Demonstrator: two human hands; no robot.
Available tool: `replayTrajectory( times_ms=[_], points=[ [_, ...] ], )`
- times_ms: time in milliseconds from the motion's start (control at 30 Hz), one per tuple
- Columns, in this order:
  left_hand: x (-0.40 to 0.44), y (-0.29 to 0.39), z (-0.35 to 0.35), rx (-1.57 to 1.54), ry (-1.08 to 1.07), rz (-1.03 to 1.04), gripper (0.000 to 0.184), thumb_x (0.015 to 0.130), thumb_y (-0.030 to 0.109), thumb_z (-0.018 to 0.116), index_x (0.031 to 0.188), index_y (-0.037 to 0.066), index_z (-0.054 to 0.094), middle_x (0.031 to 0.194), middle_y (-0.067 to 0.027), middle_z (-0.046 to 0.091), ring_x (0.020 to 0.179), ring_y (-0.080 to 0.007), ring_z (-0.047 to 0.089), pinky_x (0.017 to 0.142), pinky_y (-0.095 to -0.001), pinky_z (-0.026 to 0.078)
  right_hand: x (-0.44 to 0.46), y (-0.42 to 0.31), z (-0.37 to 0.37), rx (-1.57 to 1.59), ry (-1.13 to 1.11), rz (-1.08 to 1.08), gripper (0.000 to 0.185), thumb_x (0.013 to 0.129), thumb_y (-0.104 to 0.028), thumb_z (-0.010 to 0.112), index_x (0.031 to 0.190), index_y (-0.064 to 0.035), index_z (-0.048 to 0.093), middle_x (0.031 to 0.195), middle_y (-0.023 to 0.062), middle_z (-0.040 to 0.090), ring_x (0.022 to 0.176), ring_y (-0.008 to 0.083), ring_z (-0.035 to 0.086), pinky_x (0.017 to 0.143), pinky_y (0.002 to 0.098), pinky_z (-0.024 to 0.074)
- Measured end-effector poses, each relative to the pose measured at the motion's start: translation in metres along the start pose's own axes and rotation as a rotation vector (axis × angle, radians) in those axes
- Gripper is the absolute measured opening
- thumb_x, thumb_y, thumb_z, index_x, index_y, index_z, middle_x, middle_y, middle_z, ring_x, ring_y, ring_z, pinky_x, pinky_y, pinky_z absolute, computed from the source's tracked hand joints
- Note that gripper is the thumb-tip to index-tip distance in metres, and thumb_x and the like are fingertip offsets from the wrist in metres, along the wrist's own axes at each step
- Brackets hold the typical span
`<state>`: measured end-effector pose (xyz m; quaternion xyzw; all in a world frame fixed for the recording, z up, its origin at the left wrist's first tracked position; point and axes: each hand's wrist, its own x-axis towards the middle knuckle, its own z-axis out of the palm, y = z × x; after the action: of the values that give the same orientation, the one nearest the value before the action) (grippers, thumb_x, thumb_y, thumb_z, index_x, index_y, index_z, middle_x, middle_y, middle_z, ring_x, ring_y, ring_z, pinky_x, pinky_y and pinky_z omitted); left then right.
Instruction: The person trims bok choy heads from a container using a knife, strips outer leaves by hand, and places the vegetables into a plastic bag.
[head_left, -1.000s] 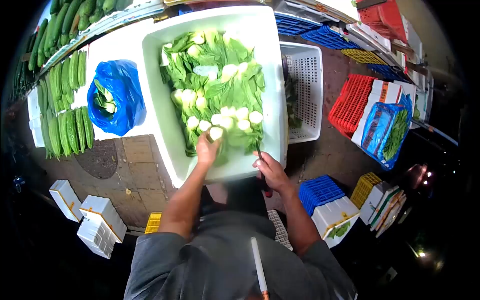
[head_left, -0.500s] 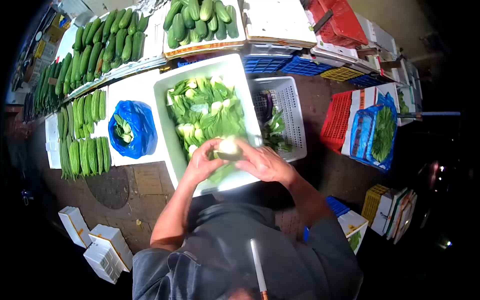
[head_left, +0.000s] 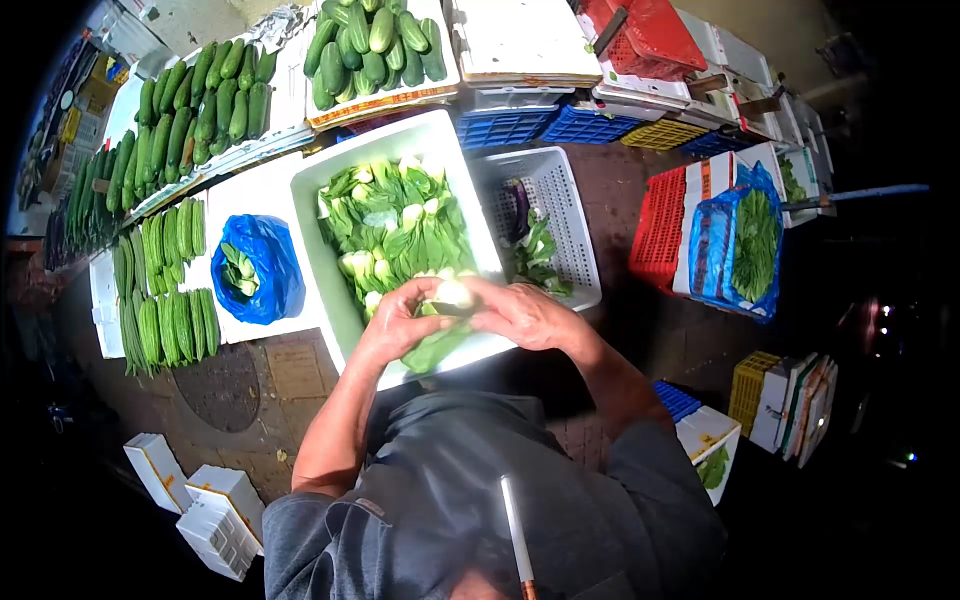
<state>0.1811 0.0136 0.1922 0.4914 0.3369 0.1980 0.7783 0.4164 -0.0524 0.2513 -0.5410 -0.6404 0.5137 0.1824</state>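
Observation:
Between my two hands, over the near end of a white foam box [head_left: 306, 232], is a head of bok choy [head_left: 435, 348]. Its pale base points away from me and its green leaves hang towards me. My left hand [head_left: 402, 322] is closed on its left side, thumb and fingers curled. From the right, my right hand [head_left: 527, 316] grips it near the base, fingers slightly blurred. More bok choy [head_left: 400, 225] lies in rows inside the box. To the left, a blue plastic bag [head_left: 282, 270] stands with its mouth spread, a few bok choy heads inside.
Right of the box stands a white perforated crate [head_left: 572, 215] with an eggplant [head_left: 518, 208] and loose greens. Cucumbers [head_left: 375, 50] and ridged gourds [head_left: 178, 328] cover the stall to the back and left. A red crate [head_left: 658, 225] is farther right; foam boxes [head_left: 222, 505] sit on the floor lower left.
The view has shifted slightly, so the stall appears farther left. Both hands stay on the same bok choy, with its leaves now showing more clearly below the fingers.

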Motion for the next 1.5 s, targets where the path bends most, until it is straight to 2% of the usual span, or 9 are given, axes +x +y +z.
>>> replayTrajectory(
  times_ms=[167, 367, 633, 767, 900, 1167, 1267, 1400, 1500],
  points=[
    [0.003, -0.003, 0.001, 0.007, -0.041, -0.021, 0.052, 0.078, -0.001, 0.079, 0.126, 0.0, 0.059, 0.114, -0.0045, 0.067, 0.105, -0.0134, 0.061, 0.096, -0.0296, 0.048, -0.008, -0.002, -0.008, -0.028, -0.057, 0.058, 0.057, 0.096, -0.029, 0.06, 0.143, -0.0019, 0.042, 0.1, 0.027, 0.066, 0.092, 0.0409, 0.065, 0.08, 0.0464, 0.0488],
    [0.003, -0.002, 0.006, -0.037, -0.039, -0.009, 0.054, 0.078, -0.003, 0.079, 0.128, 0.001, 0.058, 0.115, -0.0043, 0.067, 0.104, -0.0139, 0.062, 0.094, -0.0294, 0.05, -0.012, 0.012, -0.01, 0.031, 0.009, -0.073, 0.055, 0.098, -0.026, 0.058, 0.145, -0.0021, 0.044, 0.103, 0.0265, 0.065, 0.094, 0.0401, 0.064, 0.082, 0.044, 0.0488],
    [0.004, 0.007, 0.005, 0.003, -0.089, -0.007, 0.05, 0.081, 0.0, 0.077, 0.128, -0.001, 0.06, 0.113, -0.0057, 0.067, 0.105, -0.0146, 0.061, 0.095, -0.0299, 0.049, -0.017, 0.008, -0.016, 0.029, -0.031, 0.013, 0.052, 0.099, -0.023, 0.056, 0.145, -0.0022, 0.045, 0.111, 0.0279, 0.065, 0.102, 0.0377, 0.065, 0.089, 0.0411, 0.0481],
    [0.008, 0.008, 0.008, 0.016, -0.114, -0.027, 0.054, 0.078, -0.002, 0.079, 0.129, -0.001, 0.059, 0.114, -0.0053, 0.067, 0.105, -0.0147, 0.062, 0.096, -0.0303, 0.05, -0.016, 0.045, -0.002, 0.031, 0.128, -0.27, 0.051, 0.099, -0.021, 0.055, 0.145, -0.0027, 0.044, 0.111, 0.0273, 0.065, 0.098, 0.0366, 0.065, 0.087, 0.0407, 0.0485],
    [0.01, 0.01, 0.008, 0.093, -0.133, -0.036, 0.052, 0.079, -0.002, 0.078, 0.128, -0.002, 0.06, 0.116, -0.0063, 0.067, 0.106, -0.0148, 0.062, 0.096, -0.03, 0.049, -0.031, 0.015, -0.009, 0.133, 0.033, -0.025, 0.058, 0.098, -0.024, 0.057, 0.148, -0.0008, 0.038, 0.105, 0.0264, 0.064, 0.096, 0.0386, 0.064, 0.084, 0.0434, 0.0479],
    [0.02, 0.024, 0.026, 0.115, -0.193, -0.106, 0.05, 0.08, 0.0, 0.079, 0.126, -0.002, 0.061, 0.113, -0.0047, 0.068, 0.104, -0.0128, 0.061, 0.094, -0.0285, 0.049, -0.043, 0.014, -0.017, 0.15, 0.05, -0.007, 0.056, 0.097, -0.021, 0.058, 0.147, -0.0028, 0.04, 0.102, 0.0235, 0.065, 0.093, 0.0321, 0.065, 0.083, 0.0395, 0.0488],
    [0.027, 0.016, 0.027, 0.146, -0.225, 0.007, 0.047, 0.081, 0.002, 0.079, 0.125, -0.002, 0.063, 0.113, -0.0062, 0.068, 0.103, -0.0133, 0.062, 0.093, -0.0278, 0.05, -0.047, 0.035, -0.009, 0.118, 0.13, -0.032, 0.054, 0.097, -0.021, 0.058, 0.147, -0.0042, 0.043, 0.1, 0.0219, 0.066, 0.091, 0.03, 0.066, 0.082, 0.0391, 0.049],
    [0.03, 0.015, 0.032, 0.045, -0.258, -0.105, 0.045, 0.081, 0.001, 0.078, 0.123, -0.002, 0.064, 0.113, -0.0065, 0.069, 0.102, -0.0136, 0.063, 0.093, -0.0281, 0.05, -0.055, 0.036, -0.01, 0.206, 0.163, -0.048, 0.051, 0.098, -0.019, 0.055, 0.145, -0.0037, 0.045, 0.106, 0.0236, 0.067, 0.096, 0.0282, 0.066, 0.086, 0.0369, 0.0491],
    [0.035, 0.015, 0.041, 0.068, -0.282, -0.115, 0.042, 0.081, 0.001, 0.078, 0.121, -0.001, 0.065, 0.112, -0.0054, 0.07, 0.1, -0.0131, 0.064, 0.091, -0.0284, 0.051, -0.064, 0.034, -0.015, 0.293, 0.123, 0.062, 0.05, 0.098, -0.017, 0.055, 0.145, -0.0026, 0.045, 0.122, 0.0204, 0.064, 0.104, 0.025, 0.065, 0.093, 0.0356, 0.0481]
  ],
)
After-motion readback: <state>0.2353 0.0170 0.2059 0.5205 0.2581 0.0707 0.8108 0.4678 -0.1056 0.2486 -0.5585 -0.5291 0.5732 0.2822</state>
